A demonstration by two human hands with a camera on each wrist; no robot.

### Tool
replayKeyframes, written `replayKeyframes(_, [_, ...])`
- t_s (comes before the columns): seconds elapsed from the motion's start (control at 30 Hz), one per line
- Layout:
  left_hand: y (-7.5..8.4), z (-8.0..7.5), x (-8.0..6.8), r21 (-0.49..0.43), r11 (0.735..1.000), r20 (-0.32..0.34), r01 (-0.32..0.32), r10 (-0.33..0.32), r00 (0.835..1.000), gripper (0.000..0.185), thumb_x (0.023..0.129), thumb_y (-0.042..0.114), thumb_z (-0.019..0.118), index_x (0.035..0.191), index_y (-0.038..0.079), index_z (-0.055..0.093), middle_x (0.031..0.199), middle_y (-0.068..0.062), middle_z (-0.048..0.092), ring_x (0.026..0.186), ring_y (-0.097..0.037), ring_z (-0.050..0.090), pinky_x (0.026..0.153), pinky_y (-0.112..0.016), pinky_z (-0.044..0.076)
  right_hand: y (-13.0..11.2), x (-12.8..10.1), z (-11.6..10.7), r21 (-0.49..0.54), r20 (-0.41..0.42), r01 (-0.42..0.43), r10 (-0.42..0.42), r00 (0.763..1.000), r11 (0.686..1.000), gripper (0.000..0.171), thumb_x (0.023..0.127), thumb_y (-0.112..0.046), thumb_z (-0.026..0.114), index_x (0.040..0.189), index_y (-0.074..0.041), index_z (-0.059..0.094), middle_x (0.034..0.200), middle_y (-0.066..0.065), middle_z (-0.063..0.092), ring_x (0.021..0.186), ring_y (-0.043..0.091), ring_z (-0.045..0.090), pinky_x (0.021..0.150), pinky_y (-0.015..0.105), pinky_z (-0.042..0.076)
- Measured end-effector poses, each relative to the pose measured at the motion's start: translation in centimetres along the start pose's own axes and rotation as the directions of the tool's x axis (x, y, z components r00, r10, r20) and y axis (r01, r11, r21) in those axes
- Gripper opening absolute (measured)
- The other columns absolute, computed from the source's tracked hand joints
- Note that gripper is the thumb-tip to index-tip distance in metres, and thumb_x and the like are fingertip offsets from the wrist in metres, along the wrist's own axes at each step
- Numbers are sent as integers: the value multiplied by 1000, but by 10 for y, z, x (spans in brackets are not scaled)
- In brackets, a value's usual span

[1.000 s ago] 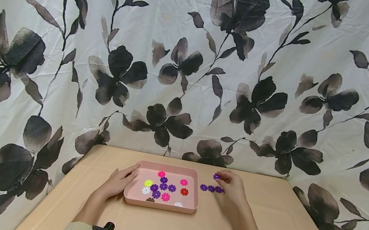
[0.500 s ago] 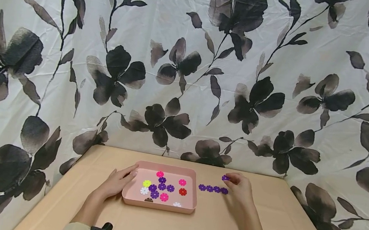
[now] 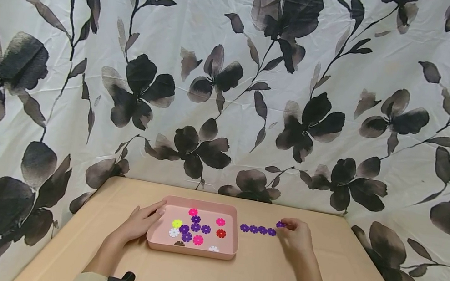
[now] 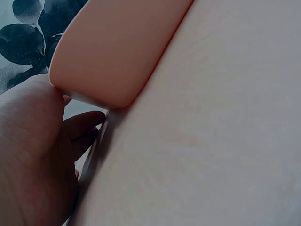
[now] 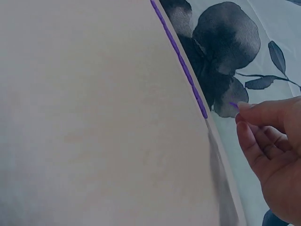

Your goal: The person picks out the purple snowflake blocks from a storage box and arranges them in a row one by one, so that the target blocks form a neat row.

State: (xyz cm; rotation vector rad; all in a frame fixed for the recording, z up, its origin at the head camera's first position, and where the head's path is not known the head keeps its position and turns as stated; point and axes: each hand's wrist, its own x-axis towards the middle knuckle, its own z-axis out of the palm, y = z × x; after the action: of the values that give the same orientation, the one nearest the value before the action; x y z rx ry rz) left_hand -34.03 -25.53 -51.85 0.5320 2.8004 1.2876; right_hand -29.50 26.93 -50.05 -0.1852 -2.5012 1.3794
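Right hand [image 3: 297,236] pinches one purple disc [image 3: 280,224] between fingertips, just right of the tray [image 3: 190,248] and at the right end of a row of purple discs [image 3: 257,229]. The right wrist view shows the held disc [image 5: 233,104] edge-on at the fingertips [image 5: 244,107], lifted slightly and just apart from the row's near end [image 5: 203,112]. The row holds four discs, touching edge to edge, flat on the worktop [image 3: 243,280], beginning just right of the tray's right wall.

Left hand [image 3: 140,223] rests against the tray's left wall, fingers straight and relaxed along the rim, gripping nothing. In the left wrist view the thumb [image 4: 28,113] touches the tray's corner [image 4: 94,94] and the fingers [image 4: 84,123] lie beneath its edge.

Tray: pink, shallow, rounded corners, flat on the worktop. Inside it lie loose flower-shaped discs: purple ones clustered at the middle [image 3: 195,227], pink ones [image 3: 198,240], a red one [image 3: 221,233], a yellow one [image 3: 177,223], white ones [image 3: 174,232] and a brown one [image 3: 179,244] at the near wall.

Behind the tray hangs a white cloth [image 3: 230,90] with dark flowers.
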Motion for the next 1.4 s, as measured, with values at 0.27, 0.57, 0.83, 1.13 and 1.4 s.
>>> replayKeyframes(0.27, [0, 0, 1, -3, 1000, -3, -1, 1, 1000, 58, 112, 46, 42, 162, 17, 40, 167, -11, 37, 156, -42, 30, 124, -72, -11, 11, 1, -4, -88, 16, 12, -10, 1000, 996, 24, 91, 0, 76, 114, 6, 75, 104, 20, 75, 91, 22, 64, 73, 22, 52])
replayKeyframes(0.57, [0, 1, 1, -5, 1000, -2, 1, -1, 1000, 59, 112, 47, 41, 162, 16, 40, 167, -12, 37, 155, -43, 30, 123, -73, -12, 18, 2, -2, -143, 11, 5, -4, 1000, 990, 22, 90, -2, 76, 112, 4, 77, 101, 15, 75, 87, 20, 61, 71, 24, 48])
replayKeyframes(0.83, [0, 1, 2, 0, 1000, -10, -3, 3, 1000, 57, 112, 44, 42, 162, 15, 39, 166, -11, 37, 155, -43, 31, 123, -73, -12, 19, 3, -1, -135, 24, -11, 14, 1000, 991, 25, 91, 0, 75, 115, 6, 75, 108, 20, 75, 92, 24, 65, 73, 25, 51])
replayKeyframes(1.13, [0, 1, 0, -1, 1000, -10, -4, 4, 1000, 57, 112, 45, 41, 162, 16, 39, 167, -11, 37, 156, -42, 30, 124, -72, -11, 8, 2, 0, -152, -7, 38, -40, 999, 988, 27, 94, -3, 73, 121, 3, 73, 111, 20, 71, 92, 25, 62, 66, 23, 50])
replayKeyframes(1.4, [3, 0, -2, -6, 1000, -9, 1, -1, 1000, 58, 112, 44, 42, 162, 16, 39, 168, -10, 36, 156, -42, 30, 123, -73, -10, -21, 2, 13, -79, -6, 125, -126, 992, 989, 26, 94, -3, 75, 120, -1, 74, 106, 17, 70, 89, 20, 61, 66, 20, 50])
